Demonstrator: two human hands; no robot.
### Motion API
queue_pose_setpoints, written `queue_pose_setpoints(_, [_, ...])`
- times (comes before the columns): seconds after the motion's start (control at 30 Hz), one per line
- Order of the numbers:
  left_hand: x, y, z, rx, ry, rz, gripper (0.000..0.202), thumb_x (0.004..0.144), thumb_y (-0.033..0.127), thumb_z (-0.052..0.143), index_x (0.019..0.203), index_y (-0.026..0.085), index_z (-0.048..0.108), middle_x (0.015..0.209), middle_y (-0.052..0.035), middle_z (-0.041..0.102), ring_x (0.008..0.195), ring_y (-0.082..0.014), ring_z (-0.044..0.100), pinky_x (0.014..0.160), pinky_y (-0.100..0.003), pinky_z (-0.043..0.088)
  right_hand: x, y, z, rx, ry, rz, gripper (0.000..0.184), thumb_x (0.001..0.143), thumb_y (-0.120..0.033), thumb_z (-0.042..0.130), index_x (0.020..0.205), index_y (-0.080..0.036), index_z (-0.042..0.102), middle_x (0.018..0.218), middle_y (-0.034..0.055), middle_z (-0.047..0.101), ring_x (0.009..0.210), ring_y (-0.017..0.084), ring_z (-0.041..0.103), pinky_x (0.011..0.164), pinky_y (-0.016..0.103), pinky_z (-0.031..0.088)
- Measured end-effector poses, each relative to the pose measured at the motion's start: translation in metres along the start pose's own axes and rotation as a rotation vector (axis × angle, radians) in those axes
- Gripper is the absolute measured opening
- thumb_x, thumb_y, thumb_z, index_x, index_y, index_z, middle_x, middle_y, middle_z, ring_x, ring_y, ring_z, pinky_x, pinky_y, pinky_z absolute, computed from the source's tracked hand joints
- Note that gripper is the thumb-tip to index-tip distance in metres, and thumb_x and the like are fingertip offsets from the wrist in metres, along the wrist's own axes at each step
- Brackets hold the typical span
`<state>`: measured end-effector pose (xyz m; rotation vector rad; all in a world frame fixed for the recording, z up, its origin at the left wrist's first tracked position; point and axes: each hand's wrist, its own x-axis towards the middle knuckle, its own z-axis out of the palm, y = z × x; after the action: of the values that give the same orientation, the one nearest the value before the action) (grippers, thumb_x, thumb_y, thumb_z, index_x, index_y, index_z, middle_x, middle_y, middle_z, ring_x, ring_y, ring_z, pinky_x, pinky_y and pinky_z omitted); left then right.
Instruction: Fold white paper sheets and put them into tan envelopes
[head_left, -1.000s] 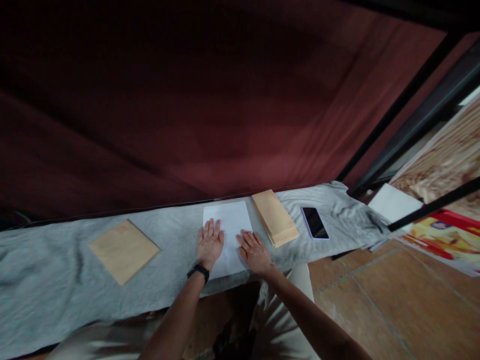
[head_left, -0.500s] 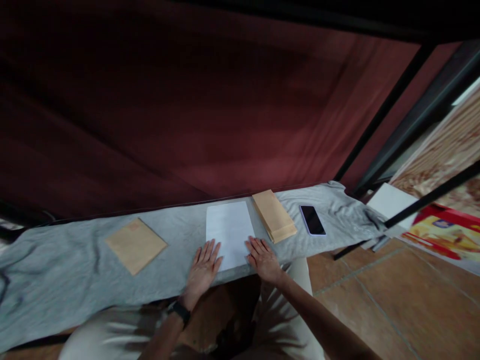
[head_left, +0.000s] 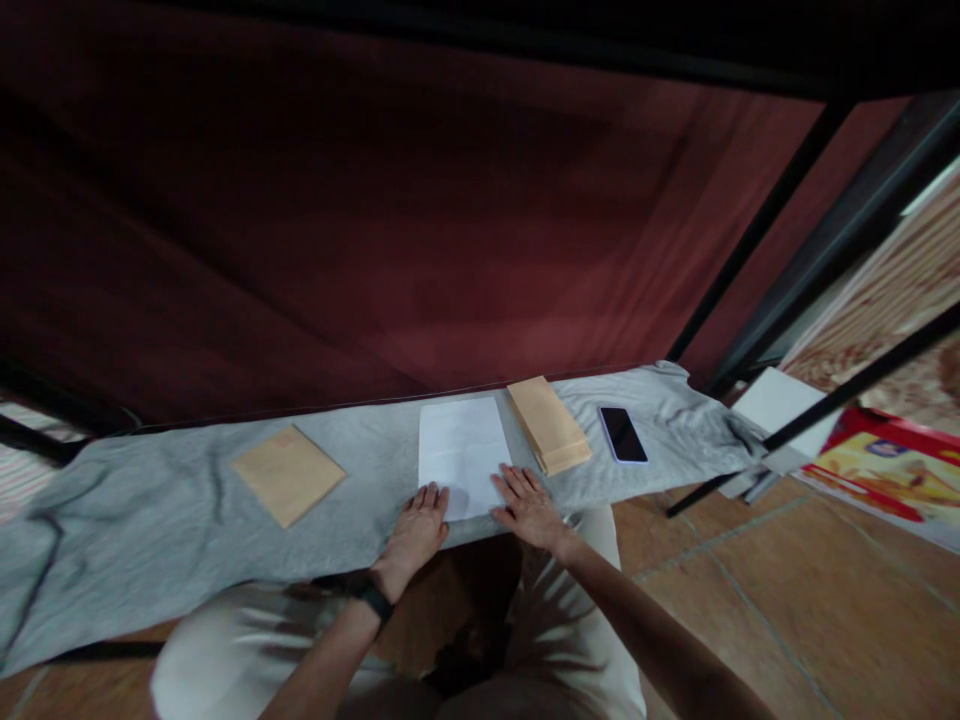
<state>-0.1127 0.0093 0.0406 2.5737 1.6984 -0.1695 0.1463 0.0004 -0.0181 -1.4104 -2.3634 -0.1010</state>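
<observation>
A white sheet of paper (head_left: 463, 445) lies flat on the grey cloth in front of me. At its near left corner rests my left hand (head_left: 418, 530), with fingertips on the edge of the sheet and fingers slightly bent. My right hand (head_left: 531, 510) lies with spread fingers on the near right corner of the paper. Just beyond that hand is a stack of brown paper envelopes (head_left: 551, 425), beside the right edge of the sheet. Further left, a single brown envelope (head_left: 289, 475) lies turned at an angle.
A phone with a dark screen (head_left: 623, 435) lies on the right part of the grey cloth (head_left: 187, 540), which covers a narrow bench. Behind it hangs a dark red curtain (head_left: 450, 250). Black metal bars (head_left: 765, 225) and a red and yellow box (head_left: 892, 465) are at the right.
My left hand has shifted slightly toward me and right, its fingers now more bent. The right hand stays at the paper's near right corner. The camera view has tilted a little.
</observation>
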Motion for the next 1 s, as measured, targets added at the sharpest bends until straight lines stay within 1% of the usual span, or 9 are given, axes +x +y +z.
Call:
queue_pose_setpoints(0.17, [-0.005, -0.009, 0.005, -0.035, 0.095, 0.014, 0.050, 0.091, 0.005, 0.041, 0.135, 0.017, 0.059, 0.142, -0.0149, 0.057, 0.131, -0.0257, 0.055, 0.108, -0.042, 0.044, 0.000, 0.003, -0.009, 0.111, -0.063, 0.004, 0.059, 0.094, -0.042, 0.062, 0.147, -0.022, 0.047, 0.157, 0.0114, 0.038, 0.143, 0.026, 0.040, 0.120, 0.048, 0.027])
queue_pose_setpoints(0.27, [-0.016, -0.016, 0.007, -0.150, 0.190, 0.079, 0.045, 0.093, 0.009, 0.039, 0.129, 0.019, 0.064, 0.134, -0.0118, 0.064, 0.123, -0.0233, 0.061, 0.106, -0.041, 0.047, 0.002, 0.009, -0.015, 0.266, -0.082, 0.018, 0.047, 0.093, -0.030, 0.062, 0.140, -0.026, 0.056, 0.148, 0.0074, 0.052, 0.136, 0.021, 0.050, 0.118, 0.046, 0.031])
queue_pose_setpoints(0.4, [-0.030, -0.024, 0.011, -0.353, 0.254, 0.133, 0.037, 0.096, 0.019, 0.041, 0.119, 0.024, 0.069, 0.124, -0.0066, 0.071, 0.114, -0.0208, 0.066, 0.104, -0.040, 0.051, 0.005, 0.016, -0.021, 0.439, -0.027, 0.074, 0.030, 0.091, -0.016, 0.060, 0.115, -0.028, 0.072, 0.122, 0.0032, 0.072, 0.116, 0.019, 0.065, 0.110, 0.042, 0.043])
queue_pose_setpoints(0.5, [-0.034, -0.036, 0.018, -0.491, 0.294, 0.106, 0.029, 0.092, 0.023, 0.050, 0.111, 0.026, 0.072, 0.123, -0.0047, 0.071, 0.117, -0.0215, 0.065, 0.106, -0.041, 0.050, 0.003, 0.018, -0.024, 0.507, -0.030, 0.111, 0.022, 0.095, -0.023, 0.059, 0.108, -0.028, 0.075, 0.106, 0.0020, 0.077, 0.101, 0.019, 0.071, 0.094, 0.033, 0.053])
queue_pose_setpoints(0.6, [-0.028, -0.053, 0.028, -0.605, 0.320, 0.065, 0.037, 0.083, 0.015, 0.054, 0.114, 0.026, 0.072, 0.129, -0.0039, 0.068, 0.122, -0.0204, 0.062, 0.108, -0.041, 0.049, 0.000, 0.017, -0.025, 0.557, -0.060, 0.185, 0.023, 0.099, -0.032, 0.055, 0.101, -0.025, 0.076, 0.092, 0.0018, 0.077, 0.087, 0.018, 0.072, 0.079, 0.027, 0.055])
queue_pose_setpoints(0.67, [-0.020, -0.061, 0.033, -0.643, 0.321, 0.056, 0.042, 0.080, 0.012, 0.052, 0.114, 0.026, 0.072, 0.130, -0.0040, 0.068, 0.123, -0.0194, 0.062, 0.109, -0.042, 0.048, 0.001, 0.016, -0.024, 0.592, -0.044, 0.216, 0.021, 0.098, -0.031, 0.055, 0.099, -0.025, 0.076, 0.092, 0.0021, 0.077, 0.087, 0.018, 0.072, 0.079, 0.028, 0.055])
queue_pose_setpoints(0.73, [-0.012, -0.065, 0.037, -0.657, 0.325, 0.072, 0.035, 0.083, 0.015, 0.052, 0.109, 0.025, 0.074, 0.127, -0.0050, 0.070, 0.122, -0.0201, 0.062, 0.110, -0.043, 0.047, 0.002, 0.016, -0.024, 0.623, -0.014, 0.203, 0.019, 0.095, -0.024, 0.057, 0.101, -0.024, 0.075, 0.100, 0.0027, 0.076, 0.095, 0.018, 0.071, 0.086, 0.030, 0.055])
queue_pose_setpoints(0.87, [-0.004, -0.064, 0.042, -0.701, 0.396, 0.038, 0.027, 0.093, 0.036, 0.051, 0.098, 0.023, 0.075, 0.116, -0.0075, 0.074, 0.113, -0.0228, 0.067, 0.105, -0.043, 0.050, 0.007, 0.019, -0.022, 0.622, 0.012, 0.150, 0.024, 0.091, -0.014, 0.056, 0.104, -0.024, 0.075, 0.111, 0.0039, 0.074, 0.109, 0.020, 0.067, 0.099, 0.036, 0.051])
queue_pose_setpoints(1.0, [-0.010, -0.062, 0.047, -0.738, 0.414, -0.026, 0.031, 0.094, 0.042, 0.051, 0.098, 0.022, 0.074, 0.111, -0.0074, 0.075, 0.107, -0.0231, 0.069, 0.101, -0.041, 0.053, 0.009, 0.025, -0.022, 0.581, -0.034, 0.234, 0.019, 0.095, -0.024, 0.057, 0.095, -0.022, 0.076, 0.097, 0.0050, 0.076, 0.093, 0.020, 0.070, 0.087, 0.033, 0.055])
